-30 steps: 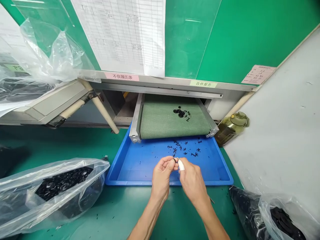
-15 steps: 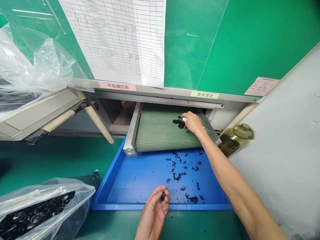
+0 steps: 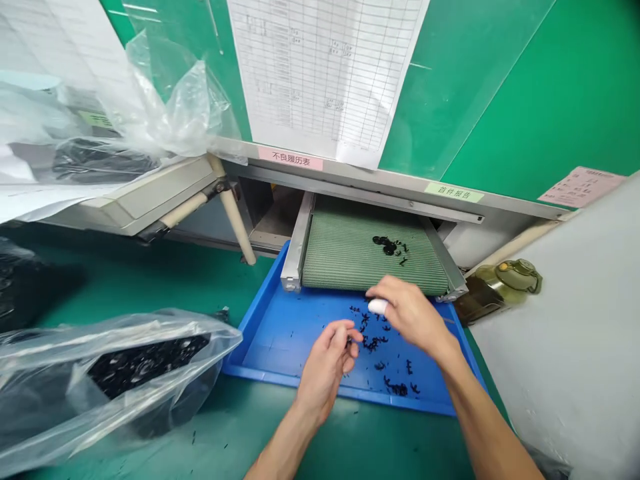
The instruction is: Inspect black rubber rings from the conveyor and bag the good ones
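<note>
My left hand (image 3: pixel 331 363) is closed above the blue tray (image 3: pixel 273 372), and a small black part shows between its thumb and curled fingers. Just to its right and higher up is my right hand (image 3: pixel 413 313), its fingers bent together near the front edge of the green conveyor belt (image 3: pixel 340 253). A white cover (image 3: pixel 378 306) wraps its thumb. What the right fingertips hold, if anything, is too small to make out. On the belt lies a cluster of round black parts (image 3: pixel 389 248) with thin black bits beside it. Black branched scraps (image 3: pixel 399 389) are scattered in the tray.
At the left, a clear plastic bag (image 3: pixel 220 347) of black parts lies open. A bottle (image 3: pixel 493 290) stands by the white wall at right. Above the belt runs a metal rail (image 3: pixel 360 190). A table leg (image 3: pixel 237 223) stands left of the conveyor.
My right hand has come off the belt toward my left hand, which still holds its black part. Fewer round parts lie on the belt. The view has turned left.
</note>
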Available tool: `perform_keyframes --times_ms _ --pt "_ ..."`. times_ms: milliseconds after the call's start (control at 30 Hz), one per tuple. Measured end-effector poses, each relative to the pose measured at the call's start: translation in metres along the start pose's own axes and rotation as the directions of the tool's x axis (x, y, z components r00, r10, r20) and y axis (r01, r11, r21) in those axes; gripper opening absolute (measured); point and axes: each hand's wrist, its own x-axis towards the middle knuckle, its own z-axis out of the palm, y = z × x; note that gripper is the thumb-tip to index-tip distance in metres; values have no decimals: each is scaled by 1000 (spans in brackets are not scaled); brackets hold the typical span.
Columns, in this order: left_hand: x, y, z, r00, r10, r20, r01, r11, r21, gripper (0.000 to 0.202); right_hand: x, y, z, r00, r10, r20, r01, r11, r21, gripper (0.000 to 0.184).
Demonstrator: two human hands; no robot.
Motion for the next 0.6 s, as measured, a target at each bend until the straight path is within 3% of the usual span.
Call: perform_keyframes --times_ms 100,200,400,600 --pt "1 -1 6 996 23 82 -30 996 85 33 -43 -36 16 999 -48 8 46 982 181 42" --pt "-6 -9 3 991 -9 132 -6 993 115 30 -64 -53 20 1000 -7 13 5 983 183 42" --pt "-25 -14 1 977 -53 207 47 998 33 26 -91 -55 20 1000 3 -10 -1 969 247 50" --pt "-36 -8 6 972 -19 236 1 997 73 25 -118 -57 36 991 111 -69 -100 984 145 42"
